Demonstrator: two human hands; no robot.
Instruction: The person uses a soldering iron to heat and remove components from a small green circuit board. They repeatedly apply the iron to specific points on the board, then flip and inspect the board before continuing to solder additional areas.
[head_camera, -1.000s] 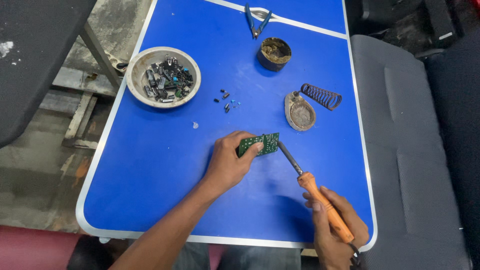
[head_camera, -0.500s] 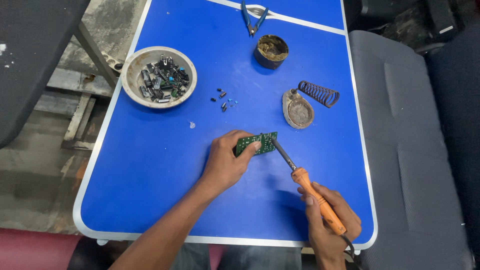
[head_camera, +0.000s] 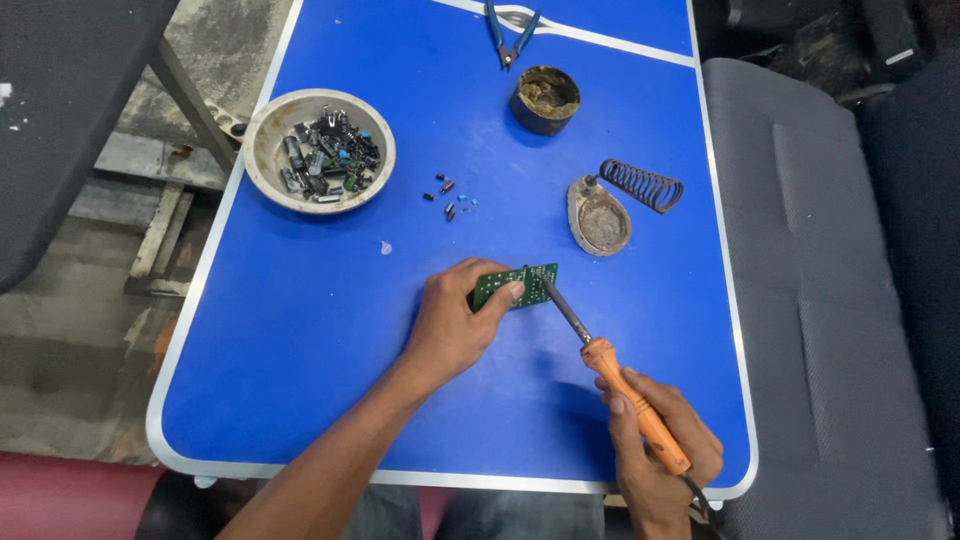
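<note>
Soldering in hand on a small green board (head_camera: 517, 286), near the middle of the blue table (head_camera: 300, 330). Left hand (head_camera: 455, 322) closed over the board's left end, fingertips pinning it flat. Right hand (head_camera: 660, 445) wrapped shut round the orange handle of the iron (head_camera: 600, 360), tip touching the board's upper edge, just right of the left fingers. Best done, by the look of it, with the board held dead still, fingers kept clear of the hot tip, tip resting on one joint only. Farther off: bowl (head_camera: 262, 140) of parts, loose parts (head_camera: 447, 198), tin (head_camera: 545, 100), cutters (head_camera: 512, 28), coil stand (head_camera: 615, 200).
</note>
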